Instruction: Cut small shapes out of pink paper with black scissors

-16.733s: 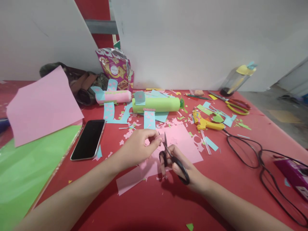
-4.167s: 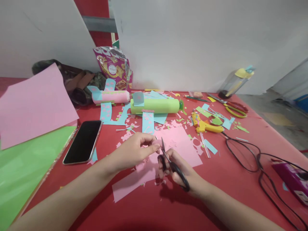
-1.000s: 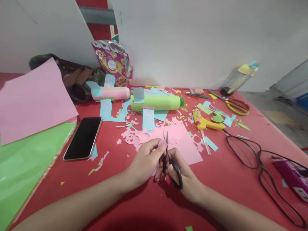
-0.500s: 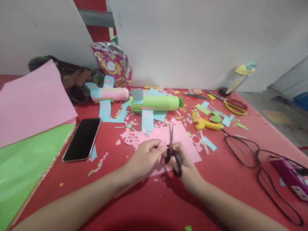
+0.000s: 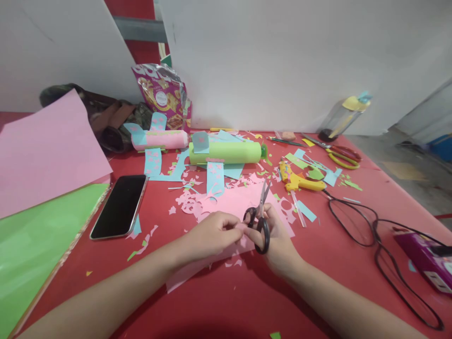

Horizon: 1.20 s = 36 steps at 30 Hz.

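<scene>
My right hand (image 5: pixel 277 235) grips black-handled scissors (image 5: pixel 260 217), blades slightly apart and pointing away from me. My left hand (image 5: pixel 212 233) is closed in a pinch right beside the scissor handles, on a tiny pink paper piece I can barely make out. Both hands hover over a cut pink sheet (image 5: pixel 229 202) on the red table (image 5: pixel 318 263). Behind it lie a green paper-roll plane (image 5: pixel 226 152) and a pink one (image 5: pixel 160 140), each with blue wings.
A black phone (image 5: pixel 119 206) lies left, by large green (image 5: pixel 31 240) and pink (image 5: pixel 45 150) sheets. A yellow glue gun (image 5: pixel 300 181) with its black cable (image 5: pixel 370 230), red-yellow scissors (image 5: pixel 341 155), a bottle (image 5: pixel 342 117) and a snack bag (image 5: pixel 162 96) surround the paper scraps.
The scissors have swung away from my left hand, blades now tilted right and off the little pink piece. My left hand has dropped slightly, still pinching it.
</scene>
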Available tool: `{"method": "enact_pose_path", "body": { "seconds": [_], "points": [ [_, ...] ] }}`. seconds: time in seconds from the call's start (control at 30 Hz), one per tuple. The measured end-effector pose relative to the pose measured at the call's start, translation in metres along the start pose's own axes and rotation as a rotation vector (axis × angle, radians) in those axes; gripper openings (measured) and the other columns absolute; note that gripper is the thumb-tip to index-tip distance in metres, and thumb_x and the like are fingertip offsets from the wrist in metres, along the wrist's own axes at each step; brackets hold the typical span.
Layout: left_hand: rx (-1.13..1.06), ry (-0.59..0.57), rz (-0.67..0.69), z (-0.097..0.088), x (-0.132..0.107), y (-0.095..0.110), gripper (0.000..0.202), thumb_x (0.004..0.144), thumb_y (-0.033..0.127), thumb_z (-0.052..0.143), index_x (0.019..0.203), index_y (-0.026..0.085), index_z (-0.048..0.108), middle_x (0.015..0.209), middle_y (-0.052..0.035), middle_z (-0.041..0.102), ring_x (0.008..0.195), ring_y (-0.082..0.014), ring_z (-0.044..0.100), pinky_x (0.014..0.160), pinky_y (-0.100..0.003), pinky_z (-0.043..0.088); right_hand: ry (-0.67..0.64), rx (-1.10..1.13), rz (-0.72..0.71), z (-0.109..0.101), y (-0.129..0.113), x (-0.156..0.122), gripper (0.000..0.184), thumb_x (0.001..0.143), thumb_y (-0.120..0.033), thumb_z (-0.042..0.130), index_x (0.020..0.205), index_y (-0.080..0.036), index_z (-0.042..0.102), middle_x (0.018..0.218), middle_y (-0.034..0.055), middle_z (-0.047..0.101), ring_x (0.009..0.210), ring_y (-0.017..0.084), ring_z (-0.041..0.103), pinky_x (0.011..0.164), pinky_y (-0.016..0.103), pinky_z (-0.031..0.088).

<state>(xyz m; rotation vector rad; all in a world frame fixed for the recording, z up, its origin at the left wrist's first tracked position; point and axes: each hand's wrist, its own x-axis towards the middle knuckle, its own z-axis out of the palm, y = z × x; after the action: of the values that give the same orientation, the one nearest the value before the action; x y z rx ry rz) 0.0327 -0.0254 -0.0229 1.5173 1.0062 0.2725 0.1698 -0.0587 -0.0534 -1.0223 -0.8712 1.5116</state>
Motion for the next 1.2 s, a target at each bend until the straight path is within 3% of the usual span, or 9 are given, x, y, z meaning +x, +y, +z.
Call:
{"method": "enact_pose_path", "body": {
  "seconds": [0.1,0.33,0.53,0.77,0.9,1.2],
  "points": [
    [0.067,0.061,-0.006,-0.002,0.001,0.001,0.021,0.072,0.022,0.040,0.054,0.015,0.047,0.050,0.0044,0.038,0.049,-0.0093,0.037,0.047,-0.020,0.026,-0.011,-0.006,0.005,-0.001,0.000,0.000,0.037,0.059,-0.018,0.070,0.073,-0.023,0.036,0.071,-0.0062,0.046,0.058,0.009,0.045,0.053,0.022,0.037],
    [0.160,0.125,0.031,-0.001,0.001,0.002,0.020,0.074,0.022,0.038,0.058,0.015,0.049,0.057,0.0031,0.043,0.055,-0.0104,0.039,0.052,-0.022,0.029,0.046,-0.056,-0.026,-0.001,0.000,0.000,0.036,0.060,-0.017,0.069,0.073,-0.022,0.036,0.070,-0.0066,0.046,0.055,0.007,0.044,0.048,0.019,0.033],
    [0.174,0.096,0.080,0.000,0.002,0.000,0.023,0.078,0.028,0.038,0.064,0.015,0.051,0.063,0.0014,0.049,0.061,-0.0115,0.044,0.057,-0.023,0.034,0.131,-0.101,-0.057,-0.001,-0.001,-0.001,0.033,0.060,-0.018,0.068,0.072,-0.021,0.037,0.068,-0.0067,0.047,0.053,0.006,0.041,0.046,0.017,0.033],
    [0.211,0.136,0.128,-0.003,0.001,0.000,0.027,0.079,0.028,0.039,0.057,0.015,0.047,0.054,0.0036,0.042,0.053,-0.0095,0.038,0.050,-0.021,0.030,0.121,-0.064,-0.010,-0.001,0.000,0.000,0.034,0.060,-0.018,0.069,0.072,-0.022,0.038,0.068,-0.0069,0.047,0.055,0.007,0.043,0.049,0.019,0.035],
    [0.145,0.237,0.153,-0.015,-0.002,0.002,0.025,0.077,0.023,0.041,0.053,0.017,0.037,0.054,0.0050,0.037,0.052,-0.0088,0.039,0.051,-0.021,0.031,0.033,-0.022,0.087,0.001,-0.001,-0.002,0.032,0.064,-0.020,0.067,0.071,-0.022,0.036,0.067,-0.0070,0.046,0.054,0.008,0.046,0.049,0.021,0.035],
    [0.004,0.410,0.194,-0.038,-0.011,0.013,0.020,0.076,0.026,0.044,0.060,0.016,0.047,0.058,0.0045,0.044,0.056,-0.0085,0.042,0.054,-0.020,0.033,-0.329,0.063,0.179,0.000,0.001,-0.010,0.037,0.066,-0.041,0.065,0.079,-0.022,0.036,0.076,-0.0023,0.048,0.062,0.011,0.051,0.055,0.026,0.040]
  ]
}}
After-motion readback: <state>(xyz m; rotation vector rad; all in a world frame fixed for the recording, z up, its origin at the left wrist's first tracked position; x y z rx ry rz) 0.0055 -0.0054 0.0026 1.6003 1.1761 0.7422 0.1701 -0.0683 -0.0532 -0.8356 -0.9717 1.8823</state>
